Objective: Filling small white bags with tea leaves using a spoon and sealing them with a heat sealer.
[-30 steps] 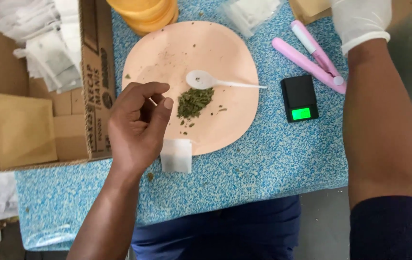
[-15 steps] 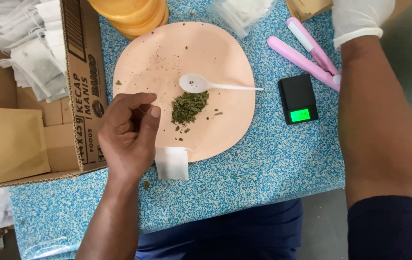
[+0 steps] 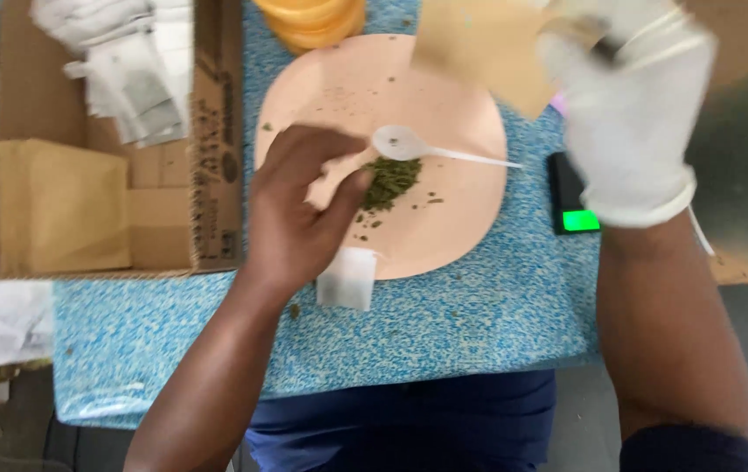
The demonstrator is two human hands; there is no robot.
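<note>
Head view: left hand (image 3: 300,210) bare, fingers curled and pinched together over the near-left part of the pink plate (image 3: 470,210), fingertips just beside the small heap of green dried herb (image 3: 391,181); whether anything sits in the pinch cannot be told. A white plastic spoon (image 3: 418,147) lies on the plate just beyond the herb, and a small white sachet (image 3: 347,278) rests at the plate's near edge, touching it. Right hand (image 3: 632,122), in a white glove, is closed on a tan paper envelope (image 3: 479,48) above the plate's far-right edge; a black pocket scale (image 3: 571,197) with a green lit display sits right of the plate, a cardboard box (image 3: 217,140) of white sachets left of it.
</note>
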